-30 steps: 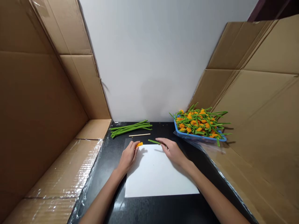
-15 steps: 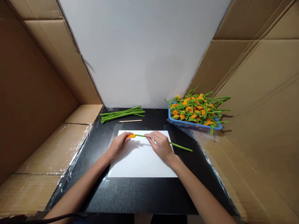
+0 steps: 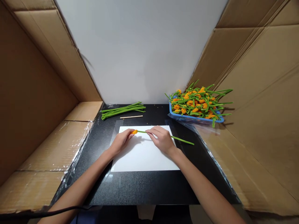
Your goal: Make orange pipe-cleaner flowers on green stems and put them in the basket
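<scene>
Between my hands, above a white sheet of paper (image 3: 144, 158), stretches a green pipe cleaner (image 3: 183, 140) with an orange coiled pipe cleaner (image 3: 135, 132) at its left end. My left hand (image 3: 121, 140) is closed, thumb and fingers pinching the orange coil. With thumb and fingertips together, my right hand (image 3: 161, 138) grips the green stem partway along. The stem's free end sticks out to the right, past the paper's edge. Part of the orange coil is hidden by my left fingers.
Behind the paper lie a bundle of green pipe cleaners (image 3: 123, 110) and a thin wooden stick (image 3: 131, 117). A blue basket (image 3: 196, 118) at the back right is heaped with green and orange pipe-cleaner pieces. Cardboard walls (image 3: 263, 93) flank the black table (image 3: 130, 188).
The whole view has shifted slightly, with the table sitting higher in the picture. The orange coil has tilted a little in my left fingers; both hands keep their grips.
</scene>
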`<control>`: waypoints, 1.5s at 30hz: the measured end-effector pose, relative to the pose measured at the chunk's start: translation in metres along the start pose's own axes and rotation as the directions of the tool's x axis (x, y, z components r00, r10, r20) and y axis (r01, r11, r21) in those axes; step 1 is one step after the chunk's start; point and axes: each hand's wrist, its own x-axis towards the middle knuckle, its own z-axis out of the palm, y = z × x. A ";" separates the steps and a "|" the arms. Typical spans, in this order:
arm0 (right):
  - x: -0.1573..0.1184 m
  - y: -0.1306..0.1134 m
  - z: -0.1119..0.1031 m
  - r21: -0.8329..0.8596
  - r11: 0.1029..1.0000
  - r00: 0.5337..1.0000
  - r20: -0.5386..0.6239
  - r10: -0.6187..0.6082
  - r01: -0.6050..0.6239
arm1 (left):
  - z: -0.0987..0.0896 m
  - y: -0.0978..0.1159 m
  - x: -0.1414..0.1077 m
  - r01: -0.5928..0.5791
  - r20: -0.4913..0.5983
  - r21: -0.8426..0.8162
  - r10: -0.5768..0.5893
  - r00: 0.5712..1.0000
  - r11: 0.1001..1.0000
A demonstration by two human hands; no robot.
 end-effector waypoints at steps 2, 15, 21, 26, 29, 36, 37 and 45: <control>0.000 0.003 -0.002 -0.016 1.000 1.000 0.002 0.007 -0.007 | -0.001 -0.001 0.000 0.006 0.006 0.017 -0.007 1.000 1.000; 0.000 0.001 0.000 -0.028 0.998 0.996 0.076 -0.051 0.053 | 0.000 0.009 0.001 -0.082 0.103 0.137 0.068 0.992 0.987; 0.001 0.005 -0.006 -0.156 0.978 0.982 0.154 -0.114 0.138 | -0.004 0.015 0.002 -0.122 0.143 0.224 0.092 0.985 0.967; 0.001 -0.001 -0.003 0.002 0.999 0.993 0.113 -0.037 0.037 | -0.003 0.019 0.002 -0.106 0.177 0.201 0.071 0.982 0.974; 0.001 -0.006 -0.002 0.088 0.992 0.995 0.053 0.083 -0.087 | 0.000 0.018 0.002 -0.074 0.151 0.136 0.053 0.987 0.988; 0.002 -0.006 -0.003 0.116 0.990 0.997 0.023 0.078 -0.080 | 0.003 0.019 0.001 -0.013 0.112 0.088 0.003 0.994 0.996; 0.002 -0.006 -0.002 0.122 0.991 0.998 0.028 0.056 -0.059 | 0.004 0.019 0.001 -0.013 0.113 0.092 0.003 0.994 0.996; -0.002 -0.018 0.011 0.144 0.981 0.992 0.027 0.124 -0.127 | 0.008 0.024 -0.001 -0.023 0.151 0.171 -0.003 0.988 0.985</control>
